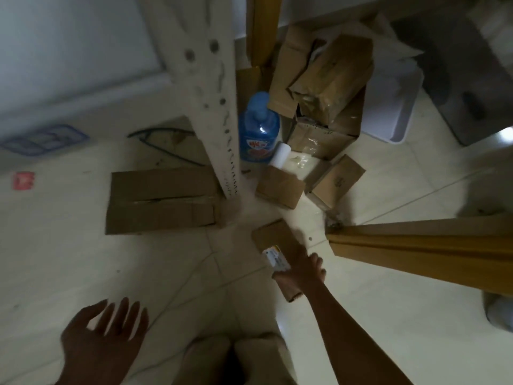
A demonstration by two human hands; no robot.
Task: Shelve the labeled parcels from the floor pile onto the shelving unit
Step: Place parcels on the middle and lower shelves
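A small brown cardboard parcel (274, 240) with a white and yellow label lies on the pale floor tiles at centre. My right hand (301, 273) grips its near end, thumb on the label side and fingers on the far side. My left hand (102, 337) hovers at lower left with fingers spread, holding nothing. More brown parcels lie beyond: two small ones (280, 188) (337, 180), a flat large one (162, 200) at left, and a heap of bigger boxes (324, 93) further back. The white perforated post of the shelving unit (211, 101) rises through the middle of the view.
A blue bottle (259, 129) and a white roll (280, 152) stand by the post. A wooden door frame (416, 254) juts in from the right, another wooden upright (263, 26) at top. A white bin (394, 107) sits behind the heap. My knees (236, 359) show below.
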